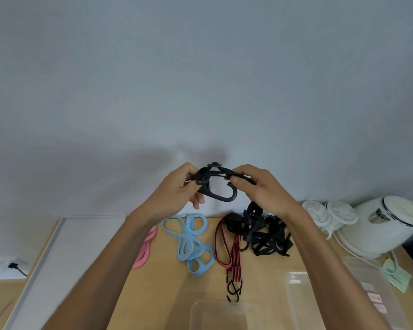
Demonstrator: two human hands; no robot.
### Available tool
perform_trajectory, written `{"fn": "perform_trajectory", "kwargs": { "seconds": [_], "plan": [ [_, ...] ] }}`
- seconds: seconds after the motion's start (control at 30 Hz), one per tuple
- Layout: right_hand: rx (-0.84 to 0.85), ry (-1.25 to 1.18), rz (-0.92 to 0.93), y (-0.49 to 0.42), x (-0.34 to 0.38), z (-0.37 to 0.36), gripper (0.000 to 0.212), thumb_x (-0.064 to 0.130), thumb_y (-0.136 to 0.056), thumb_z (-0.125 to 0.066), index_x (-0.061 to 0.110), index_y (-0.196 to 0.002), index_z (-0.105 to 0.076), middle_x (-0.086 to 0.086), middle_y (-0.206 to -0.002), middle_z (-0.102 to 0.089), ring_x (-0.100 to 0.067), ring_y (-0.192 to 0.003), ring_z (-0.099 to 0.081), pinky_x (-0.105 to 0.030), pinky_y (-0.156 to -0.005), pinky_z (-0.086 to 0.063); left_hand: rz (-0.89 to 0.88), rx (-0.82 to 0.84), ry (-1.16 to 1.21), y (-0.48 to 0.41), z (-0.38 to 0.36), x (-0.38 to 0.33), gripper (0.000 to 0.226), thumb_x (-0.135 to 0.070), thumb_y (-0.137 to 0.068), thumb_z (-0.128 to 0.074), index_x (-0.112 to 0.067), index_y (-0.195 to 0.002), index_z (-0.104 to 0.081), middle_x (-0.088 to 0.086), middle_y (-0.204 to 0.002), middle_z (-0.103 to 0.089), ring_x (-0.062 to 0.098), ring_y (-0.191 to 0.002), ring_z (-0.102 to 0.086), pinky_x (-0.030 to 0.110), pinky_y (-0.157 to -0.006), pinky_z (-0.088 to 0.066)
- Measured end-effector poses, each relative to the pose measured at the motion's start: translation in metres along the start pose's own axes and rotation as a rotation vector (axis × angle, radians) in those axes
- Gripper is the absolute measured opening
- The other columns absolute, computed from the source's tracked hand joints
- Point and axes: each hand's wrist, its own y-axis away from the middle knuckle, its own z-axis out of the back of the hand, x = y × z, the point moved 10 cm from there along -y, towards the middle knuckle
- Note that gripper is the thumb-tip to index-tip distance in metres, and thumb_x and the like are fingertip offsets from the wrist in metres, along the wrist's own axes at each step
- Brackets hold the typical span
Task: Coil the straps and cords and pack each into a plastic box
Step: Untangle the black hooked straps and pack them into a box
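There they were, the left hand [177, 186] and the right hand [260, 186], both bare. The left forearm [105, 270] and the right forearm [332, 270] were bare too, uncovered right down to the bottom edge of the frame. The right thumbnail [235, 179] was short and plain. Any clothing lay out of view.

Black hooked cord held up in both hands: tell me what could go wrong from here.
1. The left hand and right hand grip the black hooked cord only at its two sides; if it is elastic, the loops may spring open on release.
2. Its hook hangs free and could snag the black strap pile or the red bungee cord below on the way to the clear plastic box.
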Motion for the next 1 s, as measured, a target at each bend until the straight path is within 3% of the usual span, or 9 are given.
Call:
{"fn": "perform_trajectory", "kwargs": {
  "seconds": [0.17, 0.27, 0.33, 0.43, 0.5, 0.57, 0.77, 0.9, 1.0],
  "plan": [
    [-0.018, 0.077, 0.053, 0.003, 0.006, -0.001, 0.013, 0.025, -0.095, -0.052, 0.023, -0.098, -0.065, 0.01, -0.082, -0.067, -0.004, -0.071, -0.057, -0.022, -0.068, -0.044, 0.018, -0.067, -0.069, -0.004, 0.004, 0.004, 0.013, -0.007, -0.097, -0.043, -0.016, -0.105, -0.05, 0.007, -0.092, -0.064, 0.022, -0.068, -0.067, 0.038, -0.073, -0.058],
    [-0.094, 0.202, 0.167, 0.004, 0.014, 0.001, 0.016, 0.022, -0.096, -0.052, 0.022, -0.107, -0.065, 0.008, -0.087, -0.063, 0.001, -0.075, -0.052, -0.011, -0.068, -0.038, -0.003, -0.08, -0.195, -0.007, 0.002, -0.003, 0.028, -0.003, -0.097, -0.037, -0.024, -0.108, -0.053, 0.003, -0.077, -0.064, 0.011, -0.055, -0.065, 0.015, -0.063, -0.051],
    [-0.099, 0.254, 0.229, 0.005, 0.016, 0.0, 0.021, 0.021, -0.097, -0.051, 0.022, -0.112, -0.065, 0.01, -0.092, -0.062, -0.001, -0.087, -0.052, -0.011, -0.074, -0.039, -0.001, -0.101, -0.236, -0.008, 0.004, -0.005, 0.033, 0.002, -0.095, -0.034, -0.022, -0.103, -0.055, 0.003, -0.075, -0.062, 0.004, -0.051, -0.062, 0.009, -0.055, -0.046],
    [-0.046, 0.301, 0.255, 0.006, 0.013, -0.006, 0.029, 0.021, -0.098, -0.049, 0.028, -0.124, -0.06, 0.022, -0.097, -0.06, -0.001, -0.096, -0.052, -0.011, -0.081, -0.039, 0.03, -0.119, -0.182, -0.008, 0.008, 0.003, 0.036, 0.003, -0.093, -0.033, -0.022, -0.097, -0.058, 0.004, -0.075, -0.064, 0.011, -0.057, -0.066, 0.024, -0.069, -0.056],
    [-0.028, 0.256, 0.185, 0.004, 0.006, -0.006, 0.035, 0.021, -0.098, -0.049, 0.03, -0.132, -0.052, 0.016, -0.098, -0.065, 0.002, -0.084, -0.055, -0.009, -0.075, -0.04, 0.039, -0.104, -0.079, -0.008, 0.007, 0.007, 0.033, 0.002, -0.095, -0.034, -0.018, -0.1, -0.06, 0.006, -0.08, -0.065, 0.016, -0.063, -0.067, 0.034, -0.072, -0.058],
    [-0.017, 0.207, 0.122, 0.003, 0.001, -0.007, 0.039, 0.022, -0.098, -0.049, 0.028, -0.136, -0.047, 0.01, -0.093, -0.068, 0.004, -0.067, -0.054, -0.008, -0.065, -0.039, 0.041, -0.099, 0.036, -0.006, 0.006, 0.008, 0.029, 0.002, -0.096, -0.036, -0.011, -0.102, -0.061, 0.01, -0.088, -0.061, 0.018, -0.065, -0.065, 0.032, -0.067, -0.057],
    [-0.019, 0.096, 0.064, 0.002, 0.002, -0.004, 0.016, 0.019, -0.097, -0.05, 0.023, -0.104, -0.064, 0.013, -0.071, -0.061, -0.001, -0.055, -0.046, -0.011, -0.055, -0.036, 0.128, -0.008, 0.242, -0.006, -0.003, 0.014, 0.025, 0.004, -0.094, -0.046, -0.01, -0.112, -0.057, 0.013, -0.104, -0.061, 0.023, -0.084, -0.069, 0.03, -0.077, -0.057],
    [-0.041, 0.163, 0.033, -0.001, 0.008, -0.005, 0.016, 0.017, -0.097, -0.048, 0.019, -0.099, -0.064, 0.011, -0.069, -0.059, -0.001, -0.051, -0.046, -0.011, -0.052, -0.037, -0.012, 0.004, -0.243, -0.006, -0.009, 0.0, 0.063, 0.003, -0.08, -0.056, -0.028, -0.132, -0.04, -0.004, -0.125, -0.051, 0.013, -0.111, -0.052, 0.018, -0.089, -0.043],
    [-0.007, 0.218, 0.051, -0.002, 0.021, -0.014, 0.015, 0.017, -0.097, -0.048, 0.02, -0.095, -0.063, 0.011, -0.068, -0.058, 0.002, -0.053, -0.049, -0.01, -0.055, -0.038, -0.161, -0.054, -0.584, -0.006, -0.024, -0.02, 0.064, -0.017, -0.077, -0.064, -0.025, -0.135, -0.037, -0.004, -0.128, -0.044, 0.014, -0.116, -0.042, 0.03, -0.099, -0.038]
  ]
}}
